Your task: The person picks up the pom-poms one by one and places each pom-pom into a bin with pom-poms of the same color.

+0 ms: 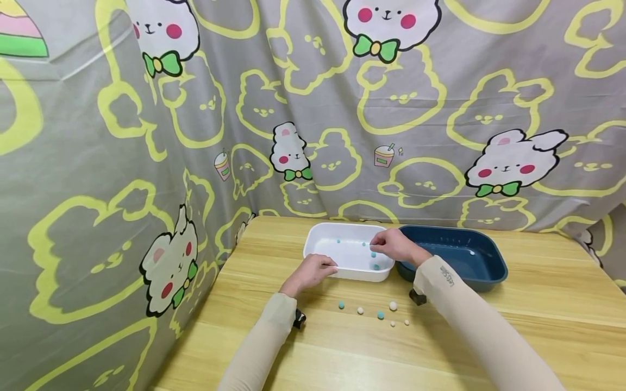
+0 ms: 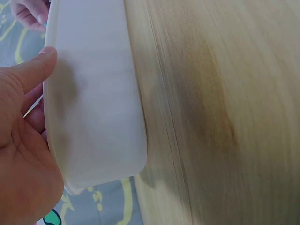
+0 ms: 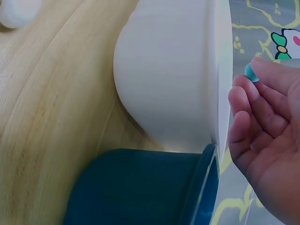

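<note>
My left hand (image 1: 310,270) grips the near rim of a white plastic basin (image 1: 362,275), thumb (image 2: 44,65) over the edge and fingers behind it in the left wrist view. Over the basin's right end, my right hand (image 1: 395,245) pinches a small turquoise ball (image 3: 251,72) between thumb and forefinger. Several turquoise balls, among them one (image 1: 376,267) near the front wall, lie inside the white basin. A dark blue basin (image 1: 459,234) stands against its right side, with a small white ball (image 1: 471,252) in it.
In front of the basins, a loose group of balls lies on the wooden table (image 1: 342,358): turquoise ones (image 1: 341,305) and white ones (image 1: 393,306) of differing sizes. A patterned grey curtain (image 1: 332,108) hangs behind the table and along its left side.
</note>
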`<state>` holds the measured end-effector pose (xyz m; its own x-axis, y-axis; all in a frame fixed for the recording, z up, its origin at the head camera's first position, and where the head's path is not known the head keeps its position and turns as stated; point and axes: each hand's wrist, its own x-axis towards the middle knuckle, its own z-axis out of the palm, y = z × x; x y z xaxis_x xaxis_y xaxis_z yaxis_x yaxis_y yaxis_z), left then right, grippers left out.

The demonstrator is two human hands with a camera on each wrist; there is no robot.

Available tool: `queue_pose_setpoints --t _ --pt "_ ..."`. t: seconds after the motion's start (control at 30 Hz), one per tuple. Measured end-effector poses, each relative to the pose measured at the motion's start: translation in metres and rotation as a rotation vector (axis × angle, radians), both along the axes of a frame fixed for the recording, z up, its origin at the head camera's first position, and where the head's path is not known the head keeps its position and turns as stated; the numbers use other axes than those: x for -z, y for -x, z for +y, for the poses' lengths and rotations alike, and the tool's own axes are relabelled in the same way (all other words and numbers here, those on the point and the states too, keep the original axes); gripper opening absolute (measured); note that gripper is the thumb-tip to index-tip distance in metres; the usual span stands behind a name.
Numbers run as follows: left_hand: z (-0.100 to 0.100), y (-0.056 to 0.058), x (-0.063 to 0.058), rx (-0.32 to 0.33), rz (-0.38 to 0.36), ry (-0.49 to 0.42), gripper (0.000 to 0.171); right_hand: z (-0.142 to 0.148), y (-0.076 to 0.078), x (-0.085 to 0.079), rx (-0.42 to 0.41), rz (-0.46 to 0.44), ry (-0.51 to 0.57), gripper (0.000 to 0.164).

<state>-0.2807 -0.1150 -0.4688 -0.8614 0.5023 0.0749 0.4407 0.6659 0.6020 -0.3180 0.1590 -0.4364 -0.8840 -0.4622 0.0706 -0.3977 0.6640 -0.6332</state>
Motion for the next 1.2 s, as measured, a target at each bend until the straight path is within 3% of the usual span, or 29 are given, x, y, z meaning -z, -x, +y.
queue_pose_setpoints --t 0.53,0.87,1.2 --pt "-0.002 0.001 0.001 -0.002 0.001 0.001 0.014 -0.009 0.008 0.001 0.005 -0.059 0.01 0.017" --pt "-0.002 0.003 0.003 -0.01 -0.011 0.002 0.015 -0.015 0.01 0.003 0.027 -0.042 -0.008 0.019" --pt "-0.001 0.002 0.003 -0.014 -0.015 -0.005 0.015 -0.005 -0.004 -0.006 -0.008 0.007 -0.022 0.018"
